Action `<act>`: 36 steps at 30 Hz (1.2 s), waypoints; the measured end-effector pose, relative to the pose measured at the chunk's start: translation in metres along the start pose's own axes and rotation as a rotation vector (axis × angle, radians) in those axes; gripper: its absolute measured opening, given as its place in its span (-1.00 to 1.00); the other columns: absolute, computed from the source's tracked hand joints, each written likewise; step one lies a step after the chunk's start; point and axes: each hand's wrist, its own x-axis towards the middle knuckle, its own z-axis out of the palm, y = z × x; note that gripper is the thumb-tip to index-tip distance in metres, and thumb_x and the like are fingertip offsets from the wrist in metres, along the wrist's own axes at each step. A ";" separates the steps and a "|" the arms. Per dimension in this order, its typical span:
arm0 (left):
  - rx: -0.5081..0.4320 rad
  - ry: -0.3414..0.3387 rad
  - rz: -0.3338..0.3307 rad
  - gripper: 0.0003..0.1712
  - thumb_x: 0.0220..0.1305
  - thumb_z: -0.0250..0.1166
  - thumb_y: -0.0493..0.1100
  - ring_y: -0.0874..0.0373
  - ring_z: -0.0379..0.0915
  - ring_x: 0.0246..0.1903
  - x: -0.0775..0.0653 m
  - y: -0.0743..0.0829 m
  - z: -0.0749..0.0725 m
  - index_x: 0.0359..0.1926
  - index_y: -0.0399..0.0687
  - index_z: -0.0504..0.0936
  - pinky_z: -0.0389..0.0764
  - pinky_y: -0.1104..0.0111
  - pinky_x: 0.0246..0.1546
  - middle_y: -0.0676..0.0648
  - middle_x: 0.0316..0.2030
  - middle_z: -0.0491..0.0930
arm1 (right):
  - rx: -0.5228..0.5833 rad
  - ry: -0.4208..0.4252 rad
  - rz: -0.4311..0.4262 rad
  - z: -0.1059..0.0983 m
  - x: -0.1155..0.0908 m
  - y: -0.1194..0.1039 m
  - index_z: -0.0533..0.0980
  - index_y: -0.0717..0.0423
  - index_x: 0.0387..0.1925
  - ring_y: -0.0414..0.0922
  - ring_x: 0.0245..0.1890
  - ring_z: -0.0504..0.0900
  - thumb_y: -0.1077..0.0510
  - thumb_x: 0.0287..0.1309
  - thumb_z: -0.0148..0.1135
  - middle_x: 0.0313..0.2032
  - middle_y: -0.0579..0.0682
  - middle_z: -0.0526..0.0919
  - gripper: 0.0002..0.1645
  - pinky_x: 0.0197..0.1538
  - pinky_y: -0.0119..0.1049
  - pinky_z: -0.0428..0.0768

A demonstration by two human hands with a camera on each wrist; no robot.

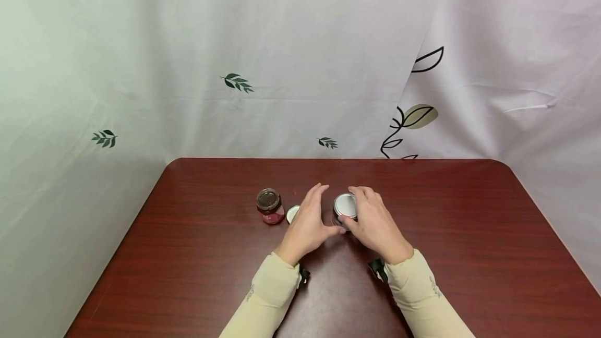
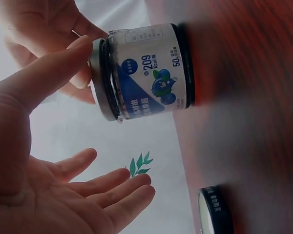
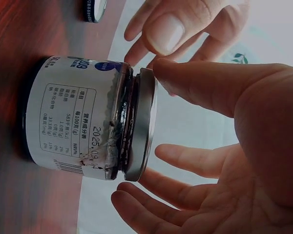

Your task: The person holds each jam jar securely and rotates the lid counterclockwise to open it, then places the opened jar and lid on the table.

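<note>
A glass jam jar with a silver lid stands upright on the table between the hands; its label shows blueberries. My right hand cups loosely about the lid, its thumb tip right at the rim and its fingers spread on the other side. My left hand stands to the left with fingers extended and nothing in its grasp; its thumb reaches toward the lid and overlaps it in the left wrist view. Beside that hand, a loose lid lies with its pale inside up, partly hidden.
A second jar with a red label and dark contents stands uncovered on the left. The reddish-brown wooden table has a rounded far edge. White curtains with leaf prints hang behind and at both sides.
</note>
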 end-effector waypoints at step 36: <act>-0.006 -0.014 -0.067 0.14 -0.13 0.66 -0.08 -0.16 0.27 0.37 0.009 -0.003 0.023 0.44 -0.29 0.26 0.32 0.08 0.34 -0.29 0.41 0.27 | 0.004 -0.042 0.006 0.001 -0.001 0.001 0.37 0.50 0.24 0.32 0.10 0.51 0.14 0.05 0.50 0.10 0.40 0.51 -0.18 0.13 0.16 0.47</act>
